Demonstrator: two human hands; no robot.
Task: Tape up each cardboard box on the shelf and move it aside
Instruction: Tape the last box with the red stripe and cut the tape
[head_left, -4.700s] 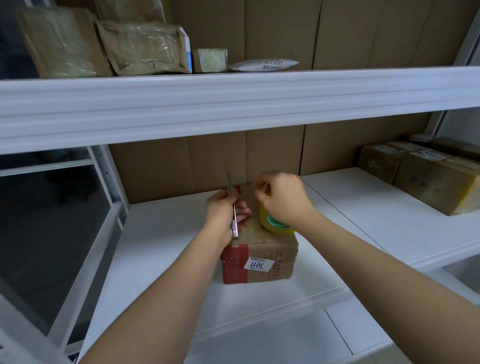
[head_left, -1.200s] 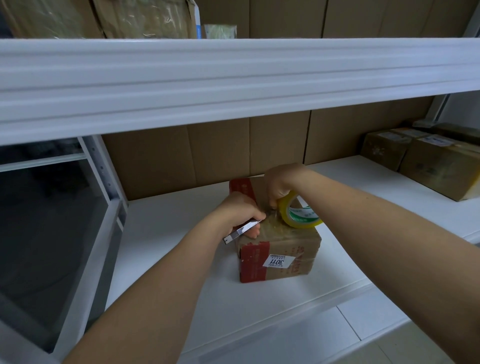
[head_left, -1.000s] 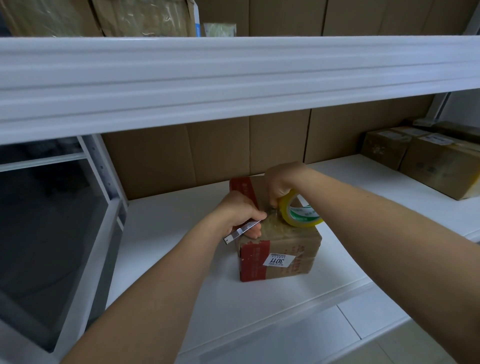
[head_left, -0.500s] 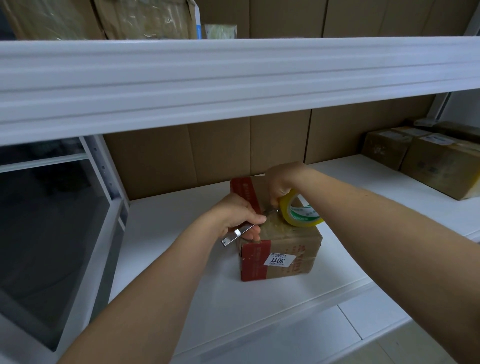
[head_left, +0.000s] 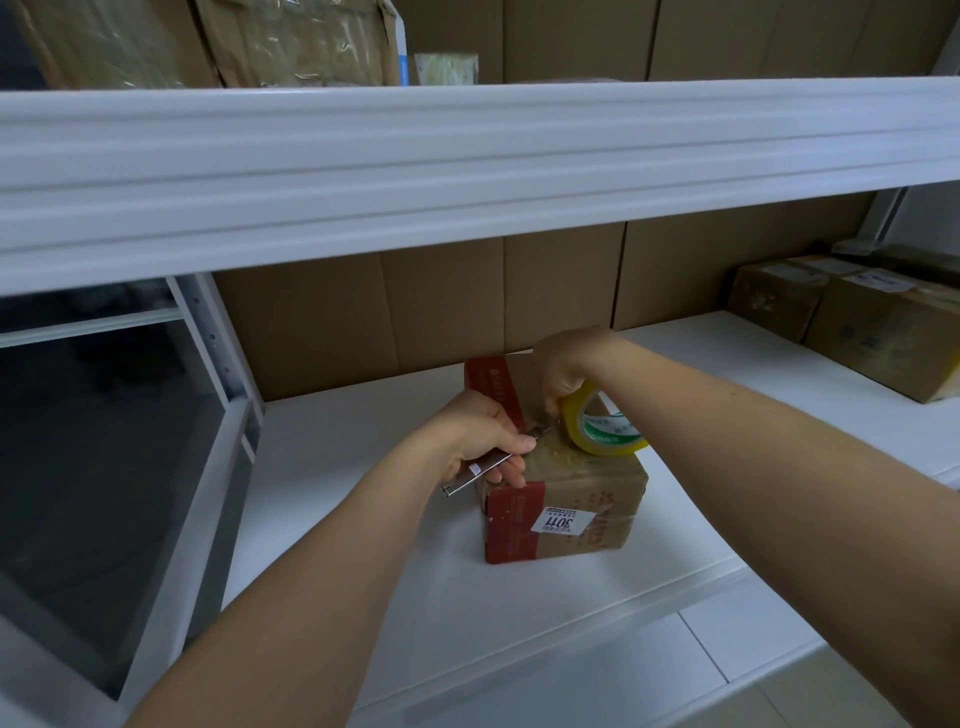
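A small cardboard box (head_left: 582, 499) with red tape bands and a white label stands on the white shelf (head_left: 353, 499). My left hand (head_left: 478, 436) grips a slim metal knife (head_left: 478, 473), whose tip points at the stretch of tape on the box top. My right hand (head_left: 566, 364) holds a yellowish tape roll (head_left: 602, 426) tilted on the box's top, right beside the knife tip. Clear tape lies along the top seam.
Two taped cardboard boxes (head_left: 862, 322) sit at the right end of the same shelf. The upper shelf beam (head_left: 467, 166) hangs low overhead, with wrapped parcels (head_left: 291, 41) on it. Brown cardboard lines the back wall (head_left: 426, 312). A white upright post (head_left: 213, 343) stands left.
Over the last seconds the knife went from upright to lying flat with its tip at the tape by the roll. In the last half second both hands barely moved.
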